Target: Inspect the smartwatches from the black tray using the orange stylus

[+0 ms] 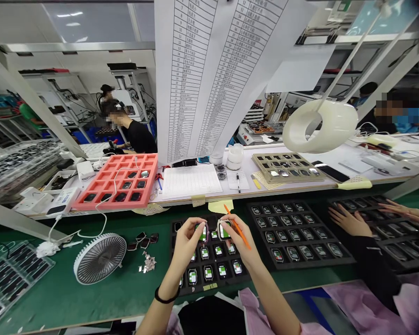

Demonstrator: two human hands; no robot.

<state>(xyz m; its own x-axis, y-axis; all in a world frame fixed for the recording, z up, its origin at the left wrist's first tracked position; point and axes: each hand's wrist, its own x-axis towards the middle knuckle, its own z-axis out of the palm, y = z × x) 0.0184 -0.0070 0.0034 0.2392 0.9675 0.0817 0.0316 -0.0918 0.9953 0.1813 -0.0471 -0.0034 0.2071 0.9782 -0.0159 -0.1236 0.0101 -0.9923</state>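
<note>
Head view: my left fingers (pixel 194 222) pinch a purple-rimmed smartwatch (pixel 204 234), my right fingers (pixel 243 227) a silver-rimmed smartwatch (pixel 225 229) and orange pen (pixel 244 238). The watches are side by side, apart.

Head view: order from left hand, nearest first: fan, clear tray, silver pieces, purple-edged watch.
1. Purple-edged watch: held in the left hand.
2. Silver pieces: left of the hand.
3. Fan: farther left.
4. Clear tray: at the view's left edge.

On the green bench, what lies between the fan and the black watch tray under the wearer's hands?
In the head view, several dark watch faces and, nearer the wearer, a loose pile of small shiny pieces lie between fan and tray.
</note>
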